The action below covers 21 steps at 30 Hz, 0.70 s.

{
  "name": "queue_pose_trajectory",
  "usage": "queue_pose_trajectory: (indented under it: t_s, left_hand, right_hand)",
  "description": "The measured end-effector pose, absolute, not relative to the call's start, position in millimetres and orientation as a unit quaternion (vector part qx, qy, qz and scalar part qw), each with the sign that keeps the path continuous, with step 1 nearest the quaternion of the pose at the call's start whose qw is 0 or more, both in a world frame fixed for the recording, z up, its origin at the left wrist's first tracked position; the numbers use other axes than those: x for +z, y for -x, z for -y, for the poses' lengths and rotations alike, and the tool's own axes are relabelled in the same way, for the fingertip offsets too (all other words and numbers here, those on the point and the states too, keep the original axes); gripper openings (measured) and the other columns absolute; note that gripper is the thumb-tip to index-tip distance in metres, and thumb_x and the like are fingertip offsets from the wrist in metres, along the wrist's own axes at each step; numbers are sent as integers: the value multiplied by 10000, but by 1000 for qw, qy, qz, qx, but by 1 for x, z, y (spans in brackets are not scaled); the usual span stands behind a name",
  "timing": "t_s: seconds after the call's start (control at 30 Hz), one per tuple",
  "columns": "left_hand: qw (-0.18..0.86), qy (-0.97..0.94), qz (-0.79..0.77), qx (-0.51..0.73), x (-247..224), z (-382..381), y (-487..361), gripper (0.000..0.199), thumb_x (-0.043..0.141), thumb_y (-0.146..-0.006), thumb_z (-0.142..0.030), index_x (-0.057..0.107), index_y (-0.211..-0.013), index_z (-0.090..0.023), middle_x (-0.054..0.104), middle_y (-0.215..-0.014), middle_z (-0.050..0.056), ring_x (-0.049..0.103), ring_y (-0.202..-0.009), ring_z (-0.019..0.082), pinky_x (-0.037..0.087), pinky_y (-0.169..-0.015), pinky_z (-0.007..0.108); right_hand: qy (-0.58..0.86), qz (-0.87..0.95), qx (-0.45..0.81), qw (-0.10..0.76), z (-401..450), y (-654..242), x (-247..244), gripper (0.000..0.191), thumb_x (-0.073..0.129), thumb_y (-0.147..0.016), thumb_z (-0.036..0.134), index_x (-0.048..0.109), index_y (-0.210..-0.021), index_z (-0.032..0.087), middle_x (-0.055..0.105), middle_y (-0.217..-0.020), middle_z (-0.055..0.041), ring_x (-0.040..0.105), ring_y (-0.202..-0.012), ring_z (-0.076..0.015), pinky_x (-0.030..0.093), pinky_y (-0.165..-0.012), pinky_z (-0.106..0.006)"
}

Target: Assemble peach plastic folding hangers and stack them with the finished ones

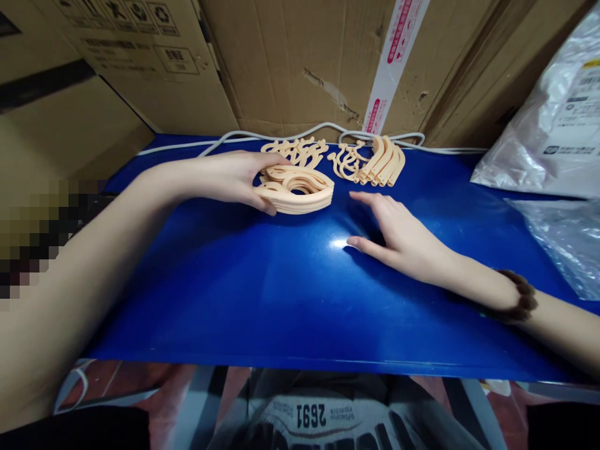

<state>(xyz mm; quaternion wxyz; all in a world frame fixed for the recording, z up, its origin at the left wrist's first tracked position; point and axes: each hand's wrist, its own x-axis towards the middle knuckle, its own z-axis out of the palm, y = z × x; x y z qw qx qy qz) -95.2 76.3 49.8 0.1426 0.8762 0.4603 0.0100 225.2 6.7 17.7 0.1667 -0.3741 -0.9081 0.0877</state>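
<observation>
My left hand (234,178) grips the left end of a stack of peach-coloured plastic pieces (304,201) with curved outlines and openings through them. Its thumb presses the near side, while the fingers pass behind the stack and are partly hidden. To the right, my right hand (398,234) hovers near the stack, thumb and forefinger spread apart, holding nothing. Behind the stack lies a group of thin, curved hook-like pieces (300,150) in the same colour. Farther right are more hook-like pieces (345,164) and, beside them, a row of bent, thicker arm-shaped pieces (385,162).
Everything lies on a blue table (262,300). A white cable (323,127) runs along its back, in front of a large cardboard box (290,69). Another carton (154,81) stands at the left. Clear plastic bags (539,144) occupy the right side.
</observation>
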Motion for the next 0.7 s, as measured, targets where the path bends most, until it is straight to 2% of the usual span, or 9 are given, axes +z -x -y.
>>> queue_pose_trajectory:
  t_s: [0.1,0.17,0.27,0.33,0.4,0.53,0.7]
  left_hand:
    - [151,-878,-454,35,46,-76,98,1037,696,-661,-685,406,-1496,-144,472,-1510,117,493,-1332,362,359,-1148,494]
    - [156,-878,-451,42,45,-76,99,1028,704,-657,-683,416,-1493,-158,487,-1500,105,506,-1322,354,371,-1144,488]
    - [158,-879,-446,50,45,-76,100,1012,715,-651,-679,432,-1485,-179,517,-1475,88,527,-1302,343,392,-1132,479]
    - [160,-881,-443,56,44,-76,101,1007,713,-658,-678,424,-1492,-193,526,-1468,78,536,-1294,336,402,-1125,476]
    - [163,-881,-440,61,44,-76,102,996,705,-672,-676,410,-1502,-210,528,-1467,67,545,-1285,332,410,-1118,473]
    - [161,-883,-437,64,44,-76,103,974,701,-679,-675,419,-1500,-235,511,-1485,57,540,-1292,342,407,-1121,480]
    - [152,-877,-453,60,44,-74,102,975,684,-671,-696,431,-1491,-231,522,-1474,59,545,-1286,355,405,-1125,485]
  right_hand:
    - [349,912,116,181,-27,-204,17,807,613,-899,484,260,-1514,100,404,-1541,-238,430,-1405,-342,388,-1130,-532]
    - [336,911,134,198,-42,-188,14,924,669,-849,469,190,-1536,78,321,-1580,-262,414,-1413,-359,370,-1146,-524]
    - [323,906,180,206,-62,-167,8,983,690,-822,390,116,-1558,81,427,-1513,-253,527,-1309,-364,448,-1071,-513]
    - [319,901,203,215,-72,-160,4,996,706,-807,391,121,-1559,102,562,-1389,-222,608,-1193,-361,503,-988,-514]
    - [311,895,213,238,-77,-157,0,1014,749,-768,421,166,-1546,130,625,-1308,-185,626,-1151,-355,514,-964,-511]
    - [297,889,202,285,-82,-160,-6,997,803,-697,473,286,-1494,170,563,-1389,-166,604,-1187,-347,496,-996,-502]
    - [293,886,213,288,-83,-161,-8,985,798,-700,483,295,-1488,172,584,-1368,-164,590,-1217,-352,484,-1011,-506]
